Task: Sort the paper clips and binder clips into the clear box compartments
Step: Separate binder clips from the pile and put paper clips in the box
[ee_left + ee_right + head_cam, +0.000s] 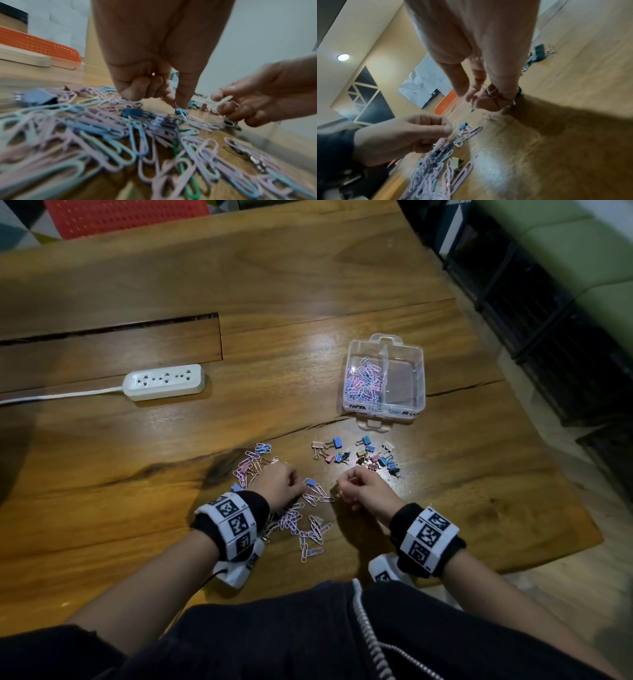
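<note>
The clear box [419, 371] stands at the right; its left compartment holds pastel paper clips [363, 381], and its right one looks bare. Loose paper clips [306, 525] lie spread between my wrists, with more of them [248, 465] beyond my left hand. A group of binder clips [363, 455] lies in front of the box. My left hand [301, 482] has curled fingers, and its thumb and forefinger pinch a blue binder clip [181, 111] on the table. My right hand [481, 94] grips a brown binder clip [494, 90] together with a paper clip [486, 88].
A white power strip [164, 381] with its cord lies at the left on the wooden table [274, 285]. A red chair [126, 215] stands past the far edge. The table's right edge runs close to the box, with black shelving [548, 320] beyond it.
</note>
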Tool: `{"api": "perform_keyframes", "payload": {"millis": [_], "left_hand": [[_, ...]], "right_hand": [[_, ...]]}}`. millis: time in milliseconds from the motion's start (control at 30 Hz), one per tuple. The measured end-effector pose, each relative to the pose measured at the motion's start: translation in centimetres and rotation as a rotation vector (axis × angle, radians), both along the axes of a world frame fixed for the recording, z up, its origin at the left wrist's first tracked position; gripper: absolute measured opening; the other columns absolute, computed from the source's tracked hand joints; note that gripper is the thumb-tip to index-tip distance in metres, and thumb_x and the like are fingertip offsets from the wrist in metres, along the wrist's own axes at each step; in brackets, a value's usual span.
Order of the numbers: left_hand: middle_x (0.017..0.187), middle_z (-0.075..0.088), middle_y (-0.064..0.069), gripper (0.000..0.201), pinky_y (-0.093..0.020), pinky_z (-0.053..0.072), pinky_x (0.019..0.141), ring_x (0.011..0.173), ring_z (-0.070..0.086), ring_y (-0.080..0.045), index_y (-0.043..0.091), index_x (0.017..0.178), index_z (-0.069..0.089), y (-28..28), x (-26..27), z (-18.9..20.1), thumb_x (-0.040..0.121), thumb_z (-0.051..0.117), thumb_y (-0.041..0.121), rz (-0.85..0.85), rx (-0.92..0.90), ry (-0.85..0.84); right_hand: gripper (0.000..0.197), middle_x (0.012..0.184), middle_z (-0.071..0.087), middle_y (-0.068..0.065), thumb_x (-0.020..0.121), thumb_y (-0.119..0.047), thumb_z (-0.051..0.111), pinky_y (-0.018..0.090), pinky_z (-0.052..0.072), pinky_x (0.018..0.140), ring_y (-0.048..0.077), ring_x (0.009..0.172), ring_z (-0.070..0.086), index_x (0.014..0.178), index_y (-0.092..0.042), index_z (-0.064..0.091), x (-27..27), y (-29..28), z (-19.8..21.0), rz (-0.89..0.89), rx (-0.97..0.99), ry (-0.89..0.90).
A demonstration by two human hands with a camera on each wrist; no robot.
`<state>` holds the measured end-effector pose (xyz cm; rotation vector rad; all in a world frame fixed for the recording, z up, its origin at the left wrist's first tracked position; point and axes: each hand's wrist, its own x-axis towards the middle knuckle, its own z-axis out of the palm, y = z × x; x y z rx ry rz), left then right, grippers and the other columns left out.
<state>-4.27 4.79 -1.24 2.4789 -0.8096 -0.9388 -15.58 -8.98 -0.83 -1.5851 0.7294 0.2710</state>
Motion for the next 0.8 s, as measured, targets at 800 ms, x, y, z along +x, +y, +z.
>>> {"api": "perform_keyframes", "payload": {"millis": [800], "left_hand": [[0.102, 0.05, 0.0, 0.029, -0.027, 0.045, 0.082, 0.101, 0.053, -0.018, 0.016, 0.102, 0.056, 0.9, -0.7, 0.0, 0.083, 0.061, 0.037, -0.314, 0.182, -0.306]], "right_hand": [[0.022, 0.108, 0.046, 0.002, 0.084, -0.005, 0.055, 0.027, 0.041, 0.094, 0.018, 0.103, 0.045, 0.106, -0.008, 0.051, 1.2, 2.7, -2.1, 0.635, -0.745, -0.04]]}}
